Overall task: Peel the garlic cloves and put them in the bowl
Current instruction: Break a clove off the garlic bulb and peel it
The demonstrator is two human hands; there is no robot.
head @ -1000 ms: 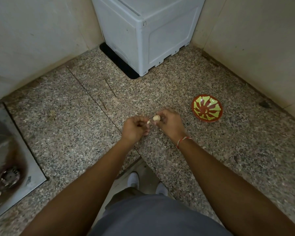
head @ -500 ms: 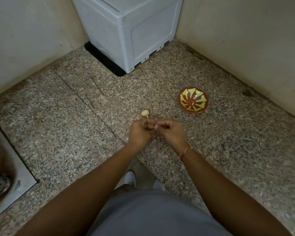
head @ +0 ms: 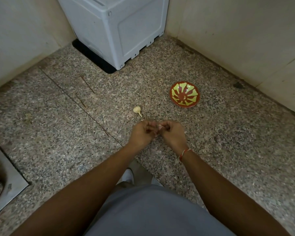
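The scene is seen through a single wide-angle camera worn on the head, pointed forward and steeply down; no second view is given, so nothing is shared. The stone counter is looked at from above and fills the middle of the frame. The left hand and right hand are caught near the centre, with both forearms running in from the lower edge, close to the lens. A grey box is seen at the upper middle, set in the corner where two walls meet. A sink is cut off at the lower left edge. Straight lines are bent outward near the frame's borders.
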